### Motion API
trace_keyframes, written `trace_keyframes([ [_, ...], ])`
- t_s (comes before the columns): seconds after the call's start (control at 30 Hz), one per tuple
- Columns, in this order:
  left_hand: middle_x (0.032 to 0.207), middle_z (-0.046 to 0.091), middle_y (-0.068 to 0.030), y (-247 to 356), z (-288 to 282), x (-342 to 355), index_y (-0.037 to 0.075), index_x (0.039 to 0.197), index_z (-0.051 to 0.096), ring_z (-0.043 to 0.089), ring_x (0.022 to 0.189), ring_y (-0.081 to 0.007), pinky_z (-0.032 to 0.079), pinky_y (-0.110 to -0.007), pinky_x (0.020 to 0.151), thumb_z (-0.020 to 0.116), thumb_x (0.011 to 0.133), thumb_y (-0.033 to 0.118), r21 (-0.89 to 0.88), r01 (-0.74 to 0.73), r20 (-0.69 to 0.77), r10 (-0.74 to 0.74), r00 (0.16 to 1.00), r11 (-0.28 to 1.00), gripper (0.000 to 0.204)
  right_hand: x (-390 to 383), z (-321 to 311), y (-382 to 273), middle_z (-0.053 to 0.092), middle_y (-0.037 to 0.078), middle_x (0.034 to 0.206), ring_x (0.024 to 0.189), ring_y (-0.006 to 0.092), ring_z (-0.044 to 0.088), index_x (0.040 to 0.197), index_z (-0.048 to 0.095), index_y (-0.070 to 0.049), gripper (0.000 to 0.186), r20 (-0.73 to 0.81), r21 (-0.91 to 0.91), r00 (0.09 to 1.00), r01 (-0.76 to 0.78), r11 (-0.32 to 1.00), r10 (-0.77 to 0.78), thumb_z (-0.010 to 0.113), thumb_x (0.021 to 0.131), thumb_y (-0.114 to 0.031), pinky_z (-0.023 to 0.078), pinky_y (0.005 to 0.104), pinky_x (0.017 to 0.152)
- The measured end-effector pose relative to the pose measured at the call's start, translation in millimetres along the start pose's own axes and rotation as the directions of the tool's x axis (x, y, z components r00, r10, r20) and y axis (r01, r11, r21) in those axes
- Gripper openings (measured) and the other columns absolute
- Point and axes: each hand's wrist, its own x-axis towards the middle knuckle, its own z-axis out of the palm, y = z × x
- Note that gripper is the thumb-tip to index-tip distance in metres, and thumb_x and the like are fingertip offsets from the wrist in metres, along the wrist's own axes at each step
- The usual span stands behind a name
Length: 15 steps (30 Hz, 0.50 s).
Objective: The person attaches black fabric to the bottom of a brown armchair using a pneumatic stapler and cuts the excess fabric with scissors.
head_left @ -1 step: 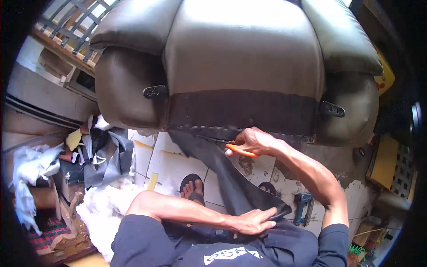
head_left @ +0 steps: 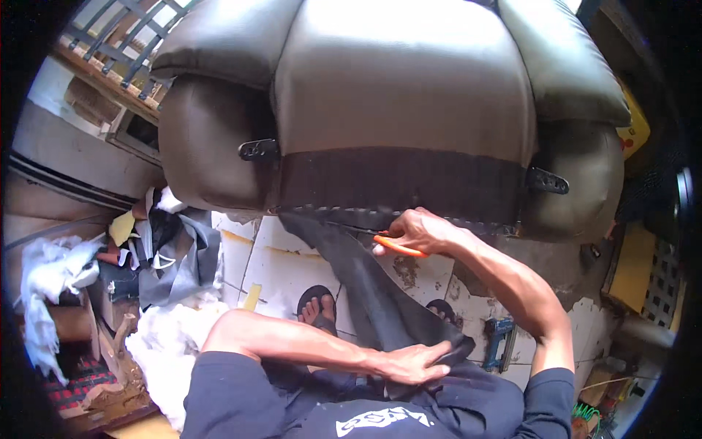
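Note:
A pair of orange-handled scissors (head_left: pixel 401 247) is in my right hand (head_left: pixel 423 233), its fingers closed round the loops. Their blades, mostly hidden by the hand, are at the lower edge of a large dark brown padded seat piece (head_left: pixel 402 95). From this edge a long strip of black leatherette (head_left: pixel 373 293) hangs down and runs toward my lap. My left hand (head_left: pixel 415 364) grips the strip near its free end, above my thighs, thumb and forefinger spread over it. A line of pale staples or stitches (head_left: pixel 453 219) shows along the seat piece's lower edge.
Black metal brackets (head_left: pixel 258 150) stick out on both sides of the seat piece. A blue-grey staple gun (head_left: pixel 499 344) lies on the tiled floor by my right knee. White stuffing (head_left: pixel 172 344) and fabric scraps (head_left: pixel 179 256) are heaped at left. My sandalled foot (head_left: pixel 317 307) is below the strip.
The strip's free end and my left hand have shifted very slightly. My right hand keeps its place at the seat piece's edge with the scissors.

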Motion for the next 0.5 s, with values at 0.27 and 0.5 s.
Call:
trace_keyframes([
  [0.27, 0.122, 0.052, -0.0256, -82, -156, -130, -0.004, 0.123, 0.05, 0.054, 0.113, -0.0403, 0.044, -0.047, 0.1, 0.072, 0.087, 0.032, 0.08, 0.413, -0.988, 0.018, 0.153, 0.907, 0.055, -6, 1, 4, 0.069, 0.013, 0.071, 0.072, 0.0205, 0.07, 0.094, 0.078, -0.001, 0.078, -0.035, -0.023, 0.998, -0.051, 0.998, 0.05, 0.069, 0.077, -0.076, 0.054, 0.038, 0.063],
  [0.5, 0.138, 0.04, -0.017, -155, -186, -112, 0.0, 0.142, 0.025, 0.045, 0.125, -0.0264, 0.038, -0.045, 0.104, 0.083, 0.083, 0.044, 0.108, -0.258, -0.992, 0.089, -0.084, 0.96, 0.094, 0, 2, -23, 0.072, 0.015, 0.086, 0.084, 0.0249, 0.071, 0.11, 0.075, -0.003, 0.082, 0.049, 0.018, 0.998, -0.051, 0.999, 0.05, 0.067, 0.078, -0.077, 0.053, 0.042, 0.072],
])
